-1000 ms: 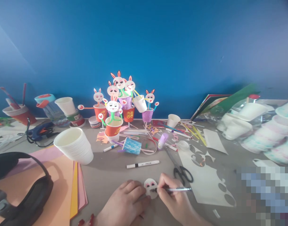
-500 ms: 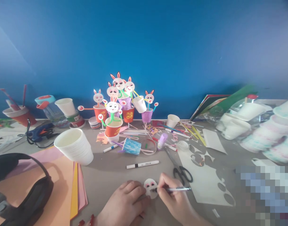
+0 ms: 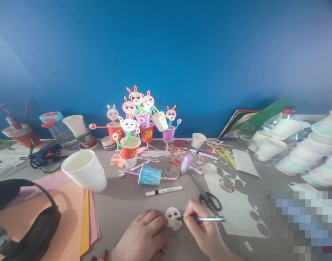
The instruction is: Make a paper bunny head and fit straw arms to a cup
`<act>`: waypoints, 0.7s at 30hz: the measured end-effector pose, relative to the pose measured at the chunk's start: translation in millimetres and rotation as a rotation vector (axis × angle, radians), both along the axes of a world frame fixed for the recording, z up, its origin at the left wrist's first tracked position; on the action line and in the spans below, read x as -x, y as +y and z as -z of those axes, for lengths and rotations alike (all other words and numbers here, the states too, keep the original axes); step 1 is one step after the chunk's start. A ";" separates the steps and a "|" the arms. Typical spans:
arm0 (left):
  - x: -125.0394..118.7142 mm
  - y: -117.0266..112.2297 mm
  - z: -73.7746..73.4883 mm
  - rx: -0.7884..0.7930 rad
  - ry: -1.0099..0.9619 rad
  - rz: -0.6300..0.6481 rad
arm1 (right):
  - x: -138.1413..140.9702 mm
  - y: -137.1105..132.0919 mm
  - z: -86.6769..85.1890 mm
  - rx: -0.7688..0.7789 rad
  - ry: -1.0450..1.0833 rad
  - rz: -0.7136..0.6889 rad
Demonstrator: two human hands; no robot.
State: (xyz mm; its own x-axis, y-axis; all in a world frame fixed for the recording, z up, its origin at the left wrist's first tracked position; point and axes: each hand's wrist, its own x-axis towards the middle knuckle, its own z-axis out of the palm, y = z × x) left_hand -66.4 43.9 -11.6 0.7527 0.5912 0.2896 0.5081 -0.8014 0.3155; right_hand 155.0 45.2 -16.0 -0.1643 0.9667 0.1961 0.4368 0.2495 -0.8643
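My left hand [image 3: 146,233] rests on the table, fingers curled, gripping the left and lower edge of a white paper disc [image 3: 173,224]. On the disc is a drawn face with two dark eyes and pink marks above them. Between thumb and fingers of my right hand [image 3: 202,226] is a slim pen [image 3: 209,219], its tip at the middle of the disc. A small dark tip pokes out under my left hand; its kind is hidden. Just beyond lies a white marker [image 3: 164,191], with black-handled scissors [image 3: 210,201] to the right.
Paper-cup rabbits [image 3: 129,137] stand by the blue wall. A blue-coloured cup [image 3: 150,175] lies on its side before them. Left are stacked white cups [image 3: 85,172], coloured paper [image 3: 70,217], a black headset [image 3: 43,224] and a glue gun [image 3: 43,156]. Cut white paper [image 3: 233,214] lies right.
My right hand and the pen have shifted slightly to the right. The blue cup has rolled a little toward me. My left hand stays on the disc.
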 end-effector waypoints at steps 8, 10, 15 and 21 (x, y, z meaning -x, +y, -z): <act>1.5 -0.4 -2.6 0.018 0.025 0.008 | -1.0 -0.7 3.3 -0.061 -0.039 0.024; 1.4 0.0 -3.2 0.024 0.024 0.008 | -1.0 -0.4 3.6 -0.065 -0.048 0.023; 0.6 -0.4 -2.7 0.017 0.038 0.008 | -0.6 -0.4 2.6 -0.056 -0.067 0.021; -0.4 -1.7 -4.7 0.014 0.051 -0.011 | 0.6 1.3 1.3 -0.053 -0.056 0.014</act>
